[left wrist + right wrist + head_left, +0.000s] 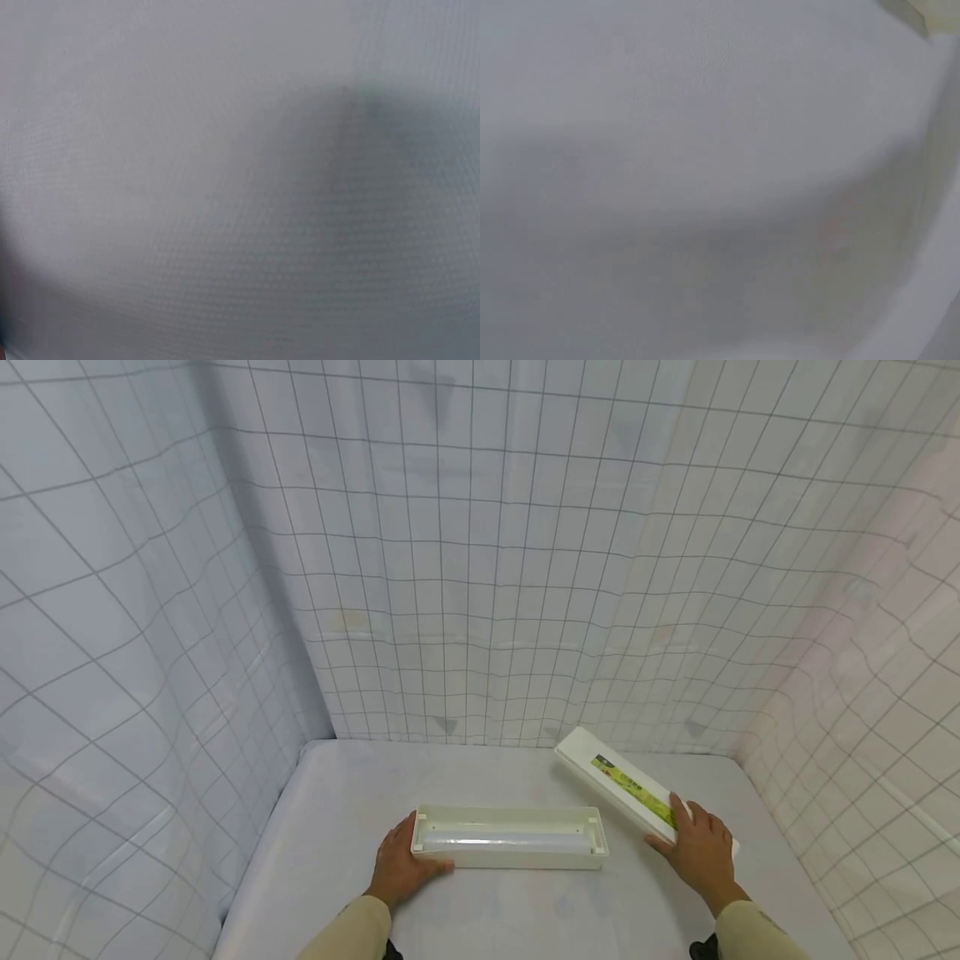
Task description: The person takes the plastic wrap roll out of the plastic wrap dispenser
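A long cream box (pixel 525 862) lies open side up on the table, and a shiny translucent roll (pixel 510 842) runs along its inside. My left hand (pixel 399 866) grips the box's left end, thumb along the front wall and fingers behind the end. Off to the right, my right hand (pixel 702 852) holds a long white lid (pixel 581 752) by its near end, thumb on one long side and fingers over the top. A yellow-green label (pixel 636 791) lies along that lid, which slants away to the back left. Neither hand shows clearly in the wrist views.
White cloth covers the table (pixel 360 777). Grid-patterned white sheets (pixel 465 568) hang behind it and at both sides, close to the table's edges. The left wrist view holds only blurred pale cloth (pixel 150 150).
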`<state>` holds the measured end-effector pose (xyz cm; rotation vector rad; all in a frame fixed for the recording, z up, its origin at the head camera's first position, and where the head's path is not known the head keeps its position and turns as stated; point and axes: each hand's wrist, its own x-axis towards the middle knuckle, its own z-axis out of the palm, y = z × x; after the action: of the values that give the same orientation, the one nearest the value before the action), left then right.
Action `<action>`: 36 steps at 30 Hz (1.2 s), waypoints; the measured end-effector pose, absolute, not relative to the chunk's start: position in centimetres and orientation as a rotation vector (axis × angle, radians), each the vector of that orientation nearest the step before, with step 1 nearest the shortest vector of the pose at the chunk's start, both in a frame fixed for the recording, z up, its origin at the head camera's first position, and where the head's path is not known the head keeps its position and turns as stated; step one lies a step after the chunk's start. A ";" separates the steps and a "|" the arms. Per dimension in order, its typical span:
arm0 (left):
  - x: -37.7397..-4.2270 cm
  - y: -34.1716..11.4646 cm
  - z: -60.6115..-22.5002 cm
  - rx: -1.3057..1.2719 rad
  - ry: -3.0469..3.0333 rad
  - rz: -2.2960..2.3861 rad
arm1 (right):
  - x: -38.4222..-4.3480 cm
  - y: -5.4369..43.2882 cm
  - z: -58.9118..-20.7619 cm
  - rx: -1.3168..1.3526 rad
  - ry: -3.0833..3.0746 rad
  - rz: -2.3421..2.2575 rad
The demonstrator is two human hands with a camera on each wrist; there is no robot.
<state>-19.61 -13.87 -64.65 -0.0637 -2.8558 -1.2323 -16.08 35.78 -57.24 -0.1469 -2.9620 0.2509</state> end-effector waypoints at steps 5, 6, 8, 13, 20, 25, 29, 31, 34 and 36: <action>-19.4 -13.8 -64.3 -0.067 -2.873 -1.223 | -15.7 37.1 -57.6 -0.189 -2.992 0.259; -19.4 -13.8 -64.3 -0.066 -2.877 -1.223 | -15.5 37.3 -57.7 -0.198 -2.995 0.258; -19.4 -13.8 -64.3 -0.068 -2.881 -1.220 | -15.3 37.7 -57.9 -0.215 -2.995 0.264; -19.4 -13.8 -64.3 -0.067 -2.873 -1.225 | -14.7 38.7 -58.6 -0.270 -2.970 0.250; -19.5 -13.9 -64.6 -0.056 -2.857 -1.226 | -13.3 40.1 -59.3 -0.398 -2.981 0.248; -19.6 -13.9 -64.8 -0.045 -2.859 -1.251 | -12.2 41.3 -59.8 -0.470 -2.990 0.254; -19.6 -13.8 -64.9 -0.051 -2.866 -1.255 | -11.4 42.3 -60.2 -0.572 -3.040 0.276; -19.6 -13.8 -64.8 -0.051 -2.868 -1.256 | -11.2 42.7 -60.5 -0.620 -3.048 0.279; -19.5 -13.8 -64.5 -0.051 -2.869 -1.255 | -10.8 42.9 -60.8 -0.684 -3.042 0.294; -19.5 -13.8 -64.4 -0.050 -2.870 -1.255 | -10.5 43.1 -60.9 -0.707 -3.033 0.305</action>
<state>-19.48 -13.77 -64.37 -0.0502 -2.8703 -1.2555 -10.54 43.06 -60.94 -0.7072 -3.0331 0.3050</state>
